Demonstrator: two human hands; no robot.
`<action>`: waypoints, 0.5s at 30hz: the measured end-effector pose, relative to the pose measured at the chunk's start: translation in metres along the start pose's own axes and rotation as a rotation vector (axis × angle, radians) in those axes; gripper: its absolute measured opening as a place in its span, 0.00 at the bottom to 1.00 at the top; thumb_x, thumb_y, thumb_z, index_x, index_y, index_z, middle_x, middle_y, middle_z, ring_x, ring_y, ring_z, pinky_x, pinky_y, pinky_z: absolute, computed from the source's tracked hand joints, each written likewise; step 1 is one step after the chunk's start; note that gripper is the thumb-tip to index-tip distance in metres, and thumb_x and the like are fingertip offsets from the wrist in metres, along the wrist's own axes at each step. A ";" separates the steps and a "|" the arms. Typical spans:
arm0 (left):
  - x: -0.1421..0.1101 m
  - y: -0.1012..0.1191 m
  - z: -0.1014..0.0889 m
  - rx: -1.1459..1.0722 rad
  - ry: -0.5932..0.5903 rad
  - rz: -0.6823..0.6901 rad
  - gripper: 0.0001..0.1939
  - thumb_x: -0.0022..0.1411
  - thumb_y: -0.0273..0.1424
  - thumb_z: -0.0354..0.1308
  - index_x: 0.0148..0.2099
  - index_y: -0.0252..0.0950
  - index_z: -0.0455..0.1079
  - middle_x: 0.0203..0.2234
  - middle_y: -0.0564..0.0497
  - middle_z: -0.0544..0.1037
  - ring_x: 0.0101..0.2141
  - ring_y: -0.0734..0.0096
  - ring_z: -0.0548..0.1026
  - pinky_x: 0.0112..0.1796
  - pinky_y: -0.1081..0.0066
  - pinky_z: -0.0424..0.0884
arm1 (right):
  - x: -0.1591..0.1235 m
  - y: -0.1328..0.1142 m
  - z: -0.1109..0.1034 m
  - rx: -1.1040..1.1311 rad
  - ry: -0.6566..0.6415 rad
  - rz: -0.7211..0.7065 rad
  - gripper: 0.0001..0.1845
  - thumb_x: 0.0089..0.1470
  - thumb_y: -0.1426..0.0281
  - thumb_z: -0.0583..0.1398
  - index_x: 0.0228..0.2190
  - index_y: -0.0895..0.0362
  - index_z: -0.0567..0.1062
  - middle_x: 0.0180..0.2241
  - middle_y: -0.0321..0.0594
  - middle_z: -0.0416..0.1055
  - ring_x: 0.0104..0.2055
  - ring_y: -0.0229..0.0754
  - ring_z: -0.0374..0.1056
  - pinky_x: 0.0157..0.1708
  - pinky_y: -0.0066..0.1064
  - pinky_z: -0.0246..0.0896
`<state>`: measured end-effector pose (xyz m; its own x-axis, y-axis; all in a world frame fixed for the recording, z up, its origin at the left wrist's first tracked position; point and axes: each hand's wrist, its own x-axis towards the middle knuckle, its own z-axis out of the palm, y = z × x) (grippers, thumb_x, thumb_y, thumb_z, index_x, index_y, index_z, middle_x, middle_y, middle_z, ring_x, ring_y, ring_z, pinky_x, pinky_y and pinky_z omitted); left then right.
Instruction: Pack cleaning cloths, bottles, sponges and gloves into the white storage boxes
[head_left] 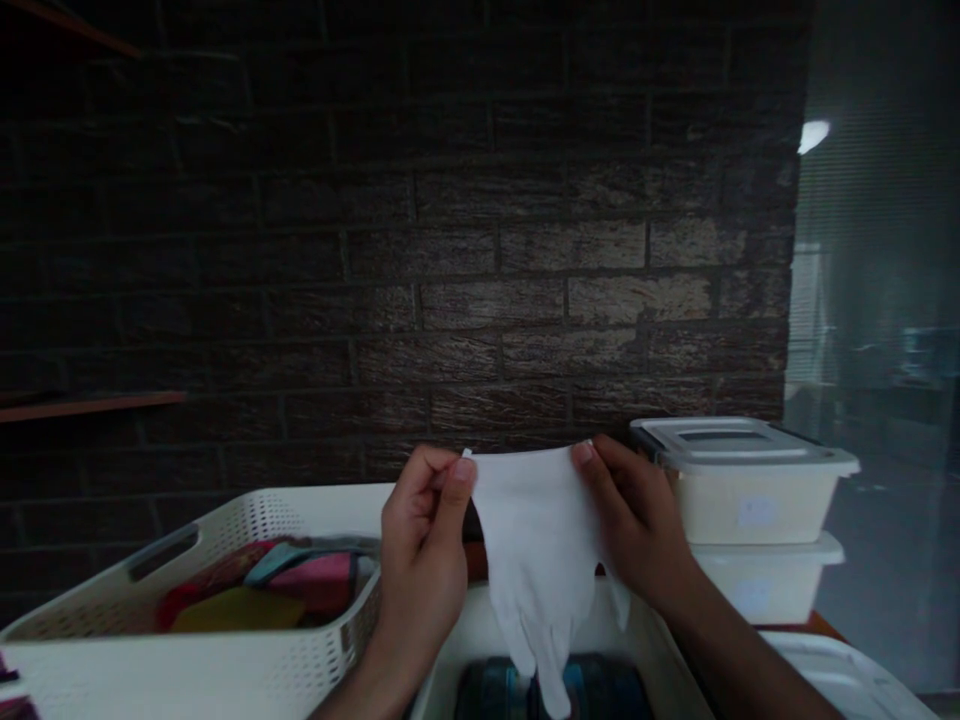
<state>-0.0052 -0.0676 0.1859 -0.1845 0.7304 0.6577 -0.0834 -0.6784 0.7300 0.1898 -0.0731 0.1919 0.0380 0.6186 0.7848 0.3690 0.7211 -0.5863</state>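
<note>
A white cloth glove (536, 530) hangs between my two hands, its fingers pointing down and its cuff stretched out straight at the top. My left hand (427, 545) pinches the left corner of the cuff between thumb and fingers. At the right corner, my right hand (637, 520) grips the cuff the same way. Below the glove stands an open white bin (469, 630), with dark bundled items (600, 690) in it that I cannot make out. The glove's fingertips hang in front of these items.
To the left, a white perforated basket (187, 665) holds colourful folded cloths (307, 580). Two lidded white boxes (750, 500) are stacked at the right, with another white lid (832, 665) nearer. Behind rises a dark brick wall (480, 250); a shelf (90, 405) juts out at left.
</note>
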 end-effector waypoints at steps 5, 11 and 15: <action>-0.004 -0.007 0.006 -0.036 -0.092 -0.066 0.13 0.71 0.43 0.57 0.42 0.39 0.69 0.29 0.54 0.68 0.29 0.73 0.65 0.29 0.76 0.62 | -0.005 -0.005 0.006 0.033 -0.174 0.019 0.20 0.71 0.56 0.52 0.31 0.56 0.69 0.28 0.33 0.66 0.29 0.36 0.60 0.28 0.30 0.50; 0.000 -0.011 0.007 -0.120 -0.013 -0.033 0.12 0.69 0.42 0.61 0.39 0.39 0.66 0.26 0.56 0.66 0.27 0.74 0.65 0.28 0.76 0.61 | -0.001 -0.001 0.002 0.006 0.029 0.024 0.24 0.71 0.56 0.53 0.26 0.56 0.65 0.23 0.32 0.60 0.27 0.35 0.56 0.25 0.30 0.46; 0.004 -0.005 0.006 -0.186 0.041 0.028 0.13 0.66 0.41 0.64 0.37 0.40 0.64 0.25 0.56 0.68 0.25 0.74 0.66 0.27 0.75 0.61 | 0.002 0.000 -0.001 0.004 0.150 0.006 0.25 0.71 0.56 0.53 0.24 0.56 0.62 0.22 0.32 0.57 0.26 0.35 0.55 0.24 0.30 0.45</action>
<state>0.0000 -0.0610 0.1863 -0.2284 0.7096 0.6665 -0.2569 -0.7043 0.6618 0.1906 -0.0719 0.1932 0.1785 0.5695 0.8024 0.3650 0.7190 -0.5915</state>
